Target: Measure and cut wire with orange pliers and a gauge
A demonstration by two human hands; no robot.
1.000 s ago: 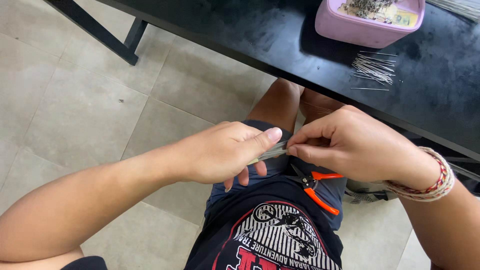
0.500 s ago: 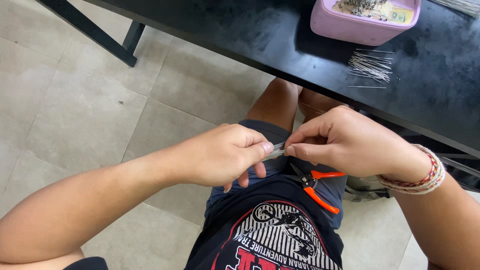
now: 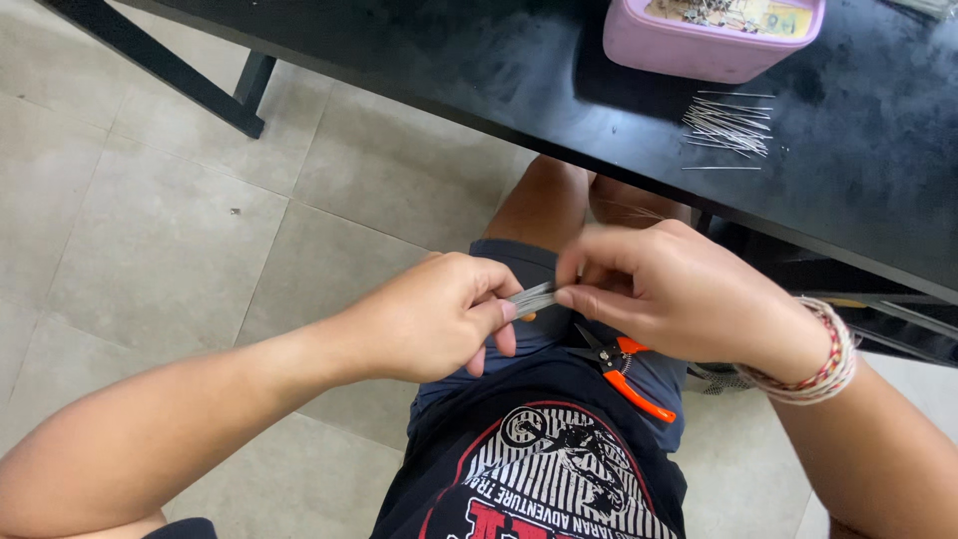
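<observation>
1. Here, the left hand and the right hand meet over the person's lap, just below the edge of the black table.
2. Between them runs a thin, flat bundle of silvery metal wires, short and pale grey, lying nearly level with a slight rise toward the right hand.
3. The left hand is curled shut, thumb and forefinger pressed onto the near end of the bundle; the other fingers fold under it.
4. The right hand pinches the far end with thumb and fingertips, its remaining fingers bent loosely above; this hand is a little blurred, so the exact grip is hard to read.
5. Only a brief stretch of the bundle shows between the two hands; how many wires it holds cannot be told.
6. On the lap, just beneath the right hand, lie small cutting pliers with orange handles, resting on dark blue shorts.
7. A beaded bracelet of red and pale strands circles the right wrist.
8. On the table, well apart from the hands, a loose heap of thin straight silver wires lies just beside a pink plastic tub.
9. Grey floor tiles fill the left side.
</observation>
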